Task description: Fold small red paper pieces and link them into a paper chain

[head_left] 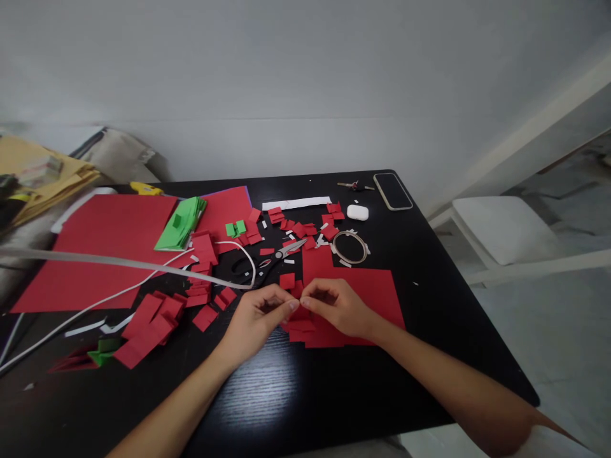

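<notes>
My left hand (pixel 258 318) and my right hand (pixel 338 308) meet fingertip to fingertip near the middle of the table. Thumb and forefinger are pinched together on each; whatever is between them is too small to make out. Below the fingers lie red paper pieces (pixel 301 326), overlapping a larger red paper sheet (pixel 375 299). Dark-handled scissors (pixel 287 250) rest a little beyond my left hand, blades partly spread. Past my right hand is a roll of tape (pixel 351 261) with white scraps around it. Small folded red papers (pixel 299 229) are scattered behind the scissors.
A white cable (pixel 119 259) crosses the left side over big red sheets (pixel 109 222). Green papers (pixel 181 226), a yellow cutter (pixel 146 189) and red strips (pixel 147 337) are also left. At the back right are a phone (pixel 393 191), keys (pixel 356 186) and a white case (pixel 358 212).
</notes>
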The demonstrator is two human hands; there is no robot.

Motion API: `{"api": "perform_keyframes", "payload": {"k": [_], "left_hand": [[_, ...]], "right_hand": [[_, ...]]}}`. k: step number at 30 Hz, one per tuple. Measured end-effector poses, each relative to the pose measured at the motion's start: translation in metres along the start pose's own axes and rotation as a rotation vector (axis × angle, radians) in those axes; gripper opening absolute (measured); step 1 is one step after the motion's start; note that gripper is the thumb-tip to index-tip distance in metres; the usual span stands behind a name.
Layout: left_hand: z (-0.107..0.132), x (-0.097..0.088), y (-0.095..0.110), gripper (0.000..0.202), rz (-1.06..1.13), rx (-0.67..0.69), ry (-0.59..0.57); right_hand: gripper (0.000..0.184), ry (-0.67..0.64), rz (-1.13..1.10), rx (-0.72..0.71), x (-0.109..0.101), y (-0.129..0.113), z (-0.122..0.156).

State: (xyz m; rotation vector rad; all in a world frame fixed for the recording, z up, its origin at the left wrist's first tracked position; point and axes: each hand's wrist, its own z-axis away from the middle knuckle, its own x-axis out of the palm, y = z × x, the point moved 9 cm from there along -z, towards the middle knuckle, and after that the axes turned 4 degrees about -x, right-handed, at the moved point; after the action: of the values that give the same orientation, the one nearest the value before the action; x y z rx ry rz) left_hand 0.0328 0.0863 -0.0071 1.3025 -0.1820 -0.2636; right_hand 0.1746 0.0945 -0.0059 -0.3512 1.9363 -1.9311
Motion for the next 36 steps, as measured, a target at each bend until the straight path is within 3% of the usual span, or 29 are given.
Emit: {"api": "perform_keyframes", "payload": {"k": [13,18,20,23,30,36], "left_hand": [[0.000,-0.005,-0.004,0.028,-0.077,0.001,0.032],[-0.004,-0.009,-0.011,0.032,-0.042,-0.057,0.035],[-0.005,-0.011,-0.014,0.033,-0.023,-0.073,0.056],[-0.006,-0.012,-0.016,0.034,0.021,-0.079,0.068],[-0.004,-0.009,-0.007,0.040,-0.061,-0.035,0.067],[-0.002,-0.008,-0.011,0.033,-0.057,-0.029,0.077]], "right_hand": [[0.025,0.008,-0.035,0.045,0.000,0.007,-0.002],[0.016,0.008,-0.130,0.016,-0.001,0.010,-0.001],[0.031,-0.048,-0.185,-0.048,0.003,0.005,0.001],[0.045,-0.078,-0.093,-0.138,0.005,-0.003,0.002],[0.015,0.048,0.145,-0.189,-0.003,-0.012,0.000],[0.020,0.148,0.199,-0.106,-0.013,-0.006,0.001]]}}
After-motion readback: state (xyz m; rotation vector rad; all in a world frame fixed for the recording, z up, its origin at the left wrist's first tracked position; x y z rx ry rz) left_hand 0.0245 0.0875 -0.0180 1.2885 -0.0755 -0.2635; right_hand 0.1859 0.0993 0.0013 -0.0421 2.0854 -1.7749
